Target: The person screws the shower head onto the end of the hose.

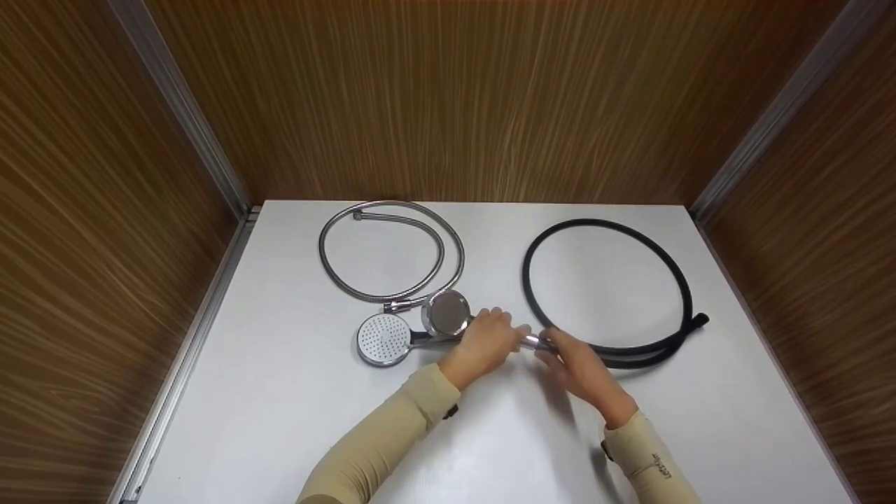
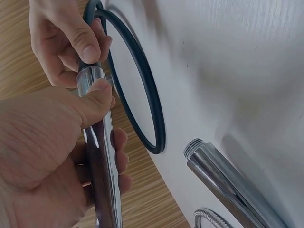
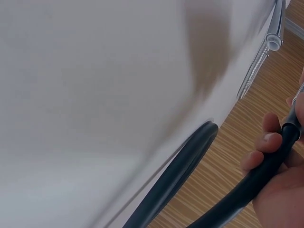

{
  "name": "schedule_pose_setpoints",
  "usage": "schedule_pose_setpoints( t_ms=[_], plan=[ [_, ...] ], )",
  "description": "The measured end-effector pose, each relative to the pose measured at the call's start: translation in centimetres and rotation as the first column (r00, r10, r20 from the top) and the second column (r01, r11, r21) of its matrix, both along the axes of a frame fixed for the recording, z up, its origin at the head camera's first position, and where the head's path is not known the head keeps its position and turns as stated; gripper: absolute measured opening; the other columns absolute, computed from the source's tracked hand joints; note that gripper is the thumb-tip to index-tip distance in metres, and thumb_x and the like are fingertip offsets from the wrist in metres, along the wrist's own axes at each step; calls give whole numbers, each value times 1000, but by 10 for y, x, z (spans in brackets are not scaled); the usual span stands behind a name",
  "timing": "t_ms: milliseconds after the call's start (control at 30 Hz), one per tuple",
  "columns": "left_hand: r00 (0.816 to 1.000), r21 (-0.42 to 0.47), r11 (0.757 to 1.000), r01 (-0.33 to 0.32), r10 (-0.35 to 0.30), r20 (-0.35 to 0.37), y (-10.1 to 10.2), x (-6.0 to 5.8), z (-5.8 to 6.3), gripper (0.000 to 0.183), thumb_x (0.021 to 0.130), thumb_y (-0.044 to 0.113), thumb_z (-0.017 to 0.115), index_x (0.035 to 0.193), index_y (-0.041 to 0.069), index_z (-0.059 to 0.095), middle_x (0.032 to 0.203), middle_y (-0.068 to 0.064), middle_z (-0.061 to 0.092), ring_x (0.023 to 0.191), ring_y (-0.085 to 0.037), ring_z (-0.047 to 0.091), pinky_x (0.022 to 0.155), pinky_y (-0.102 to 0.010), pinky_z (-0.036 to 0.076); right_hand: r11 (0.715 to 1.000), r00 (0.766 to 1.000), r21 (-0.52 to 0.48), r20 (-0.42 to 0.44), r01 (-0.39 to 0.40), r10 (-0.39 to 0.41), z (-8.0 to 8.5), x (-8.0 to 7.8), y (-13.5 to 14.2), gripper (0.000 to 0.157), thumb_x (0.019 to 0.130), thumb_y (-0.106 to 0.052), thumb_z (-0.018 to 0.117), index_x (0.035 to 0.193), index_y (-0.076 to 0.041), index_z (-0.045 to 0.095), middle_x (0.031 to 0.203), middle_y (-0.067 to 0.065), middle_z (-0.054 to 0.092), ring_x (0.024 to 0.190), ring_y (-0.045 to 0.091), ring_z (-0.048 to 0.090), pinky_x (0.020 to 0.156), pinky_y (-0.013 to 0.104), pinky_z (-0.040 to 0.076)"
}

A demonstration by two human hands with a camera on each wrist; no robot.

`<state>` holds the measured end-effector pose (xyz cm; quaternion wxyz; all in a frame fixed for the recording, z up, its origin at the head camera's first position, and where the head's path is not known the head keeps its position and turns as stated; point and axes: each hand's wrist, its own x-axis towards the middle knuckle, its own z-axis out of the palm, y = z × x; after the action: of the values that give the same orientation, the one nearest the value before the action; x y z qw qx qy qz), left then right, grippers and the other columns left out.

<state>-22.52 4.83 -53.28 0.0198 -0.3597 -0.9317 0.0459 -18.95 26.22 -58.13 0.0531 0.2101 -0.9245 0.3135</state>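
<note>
My left hand [image 1: 486,341] grips the handle of a chrome shower head [image 1: 446,313], its thumb lying along the metal near the handle's end. At that end my right hand [image 1: 577,367] holds the end of a black shower hose [image 1: 526,273] between thumb and fingers. In the left wrist view the hose end meets the handle [image 2: 102,166], and the joint is partly covered by the fingers. A second shower head [image 1: 383,339] lies spray face up on the table, left of my left hand. Its bare threaded handle end [image 2: 194,148] shows in the left wrist view.
A coiled silver metal hose [image 1: 322,245] lies at the back left of the white table [image 1: 280,420]. The black hose loops across the right side, its free end [image 1: 700,320] toward the right edge. Wood-grain panels [image 1: 490,105] enclose the back and sides.
</note>
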Motion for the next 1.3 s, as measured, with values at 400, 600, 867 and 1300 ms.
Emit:
schedule_pose_setpoints(
  t_ms=[400,600,867,1300],
  plan=[
    [999,-6,1000,9,-9,-43,1,1,-3,22,100,39,67,120,29,67,102,0,73,96,-19,64,87,-32,51,1000,1000,-22,-11,1,-1,0,0,0,21,97,-9,75,111,-12,60,88,-5,65,74,10,53,69,29,49],
    [999,1,1000,7,-7,-37,0,1,-3,22,99,38,67,120,29,68,102,0,73,95,-19,63,87,-32,50,999,999,-27,-42,-26,25,0,-1,0,18,97,-8,75,108,-13,61,88,-7,63,74,9,53,69,30,48],
    [1000,-7,1000,2,-2,-20,0,1,-1,23,100,38,67,121,29,67,103,-1,73,96,-19,63,88,-32,50,1000,1000,-18,-27,-8,7,-1,-1,0,22,97,-10,75,113,-11,60,87,-5,62,71,9,49,65,27,44],
    [998,-11,1000,1,-2,-55,0,2,-4,21,98,40,68,116,30,68,100,0,73,93,-18,63,83,-31,50,1000,1000,8,-28,-4,4,0,2,-1,18,100,-13,73,114,-14,61,90,-7,61,76,9,51,70,29,46]
  ],
)
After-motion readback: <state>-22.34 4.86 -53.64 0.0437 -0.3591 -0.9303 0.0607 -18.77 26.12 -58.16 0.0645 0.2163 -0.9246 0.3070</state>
